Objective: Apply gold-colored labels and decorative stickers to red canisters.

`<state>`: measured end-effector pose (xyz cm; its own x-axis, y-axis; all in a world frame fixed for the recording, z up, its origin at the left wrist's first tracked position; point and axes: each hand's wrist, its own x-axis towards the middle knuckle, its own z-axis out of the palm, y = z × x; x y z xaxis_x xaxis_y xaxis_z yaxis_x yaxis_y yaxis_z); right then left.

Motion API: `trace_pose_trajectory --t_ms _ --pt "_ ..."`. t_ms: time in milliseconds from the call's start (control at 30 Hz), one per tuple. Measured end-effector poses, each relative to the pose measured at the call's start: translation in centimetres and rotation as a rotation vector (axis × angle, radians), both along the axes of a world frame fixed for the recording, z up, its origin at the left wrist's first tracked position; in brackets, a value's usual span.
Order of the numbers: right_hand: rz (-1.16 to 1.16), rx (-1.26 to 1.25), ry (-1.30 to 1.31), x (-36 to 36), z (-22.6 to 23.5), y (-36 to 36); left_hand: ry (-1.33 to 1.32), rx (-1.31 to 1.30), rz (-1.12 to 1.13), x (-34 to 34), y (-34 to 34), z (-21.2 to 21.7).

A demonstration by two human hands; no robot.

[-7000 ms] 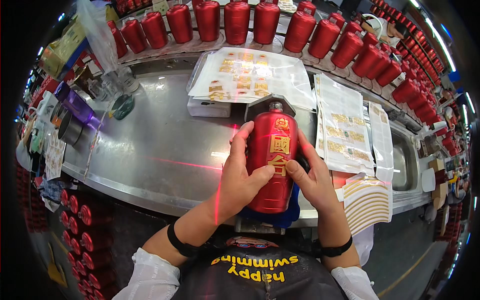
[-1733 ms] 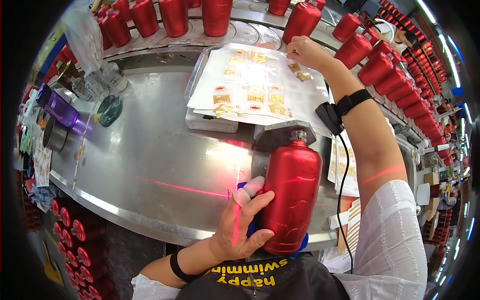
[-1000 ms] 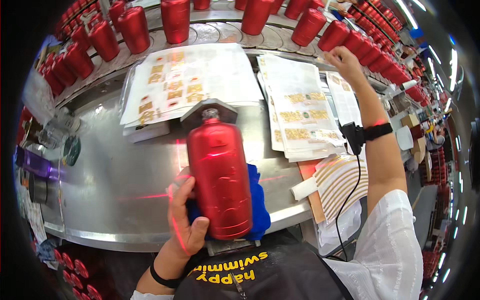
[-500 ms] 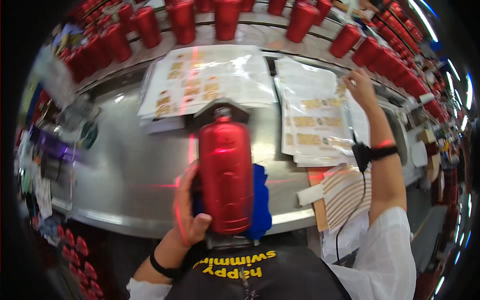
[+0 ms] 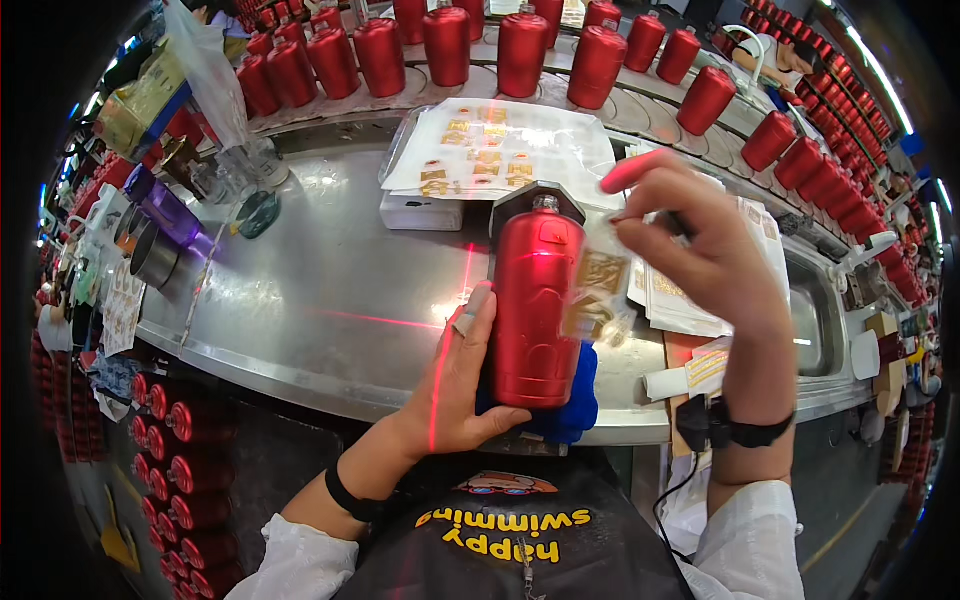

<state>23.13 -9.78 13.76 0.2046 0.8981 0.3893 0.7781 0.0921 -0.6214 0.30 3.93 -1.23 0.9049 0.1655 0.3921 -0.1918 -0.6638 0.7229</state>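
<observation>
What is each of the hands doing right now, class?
Left hand: closed around the red bottle, steadying it on the blue cloth.
Right hand: pinching a gold sticker beside the bottle.

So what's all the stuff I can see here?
bottle: one, red, lying on the bench by the person
blue cloth: one, under the bottle
gold sticker: one, pinched in the right hand, blurred
sticker sheets: several, white with gold, behind the bottle
red bottles: many, standing on the curved conveyor at the back
bench: one, steel
left hand: steadies the bottle
right hand: raised beside the bottle
</observation>
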Motion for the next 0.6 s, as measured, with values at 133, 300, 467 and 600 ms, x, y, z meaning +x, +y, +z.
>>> trace_pose_trajectory --t_ms 133,300,467,600 --pt "-0.083 -0.049 0.096 -1.2 -4.4 2.9 0.036 -0.366 -0.079 0.8 0.5 1.0" --pt "-0.050 0.038 0.125 -0.3 -6.9 3.3 -0.057 -0.930 0.011 3.9 -0.1 1.9" --pt "-0.038 0.060 0.107 0.5 -6.9 3.4 -0.100 -0.940 0.017 4.8 -0.5 2.0" --pt "-0.060 -0.004 0.089 0.8 -6.9 3.5 -0.107 -0.909 0.044 5.1 -0.5 1.9"
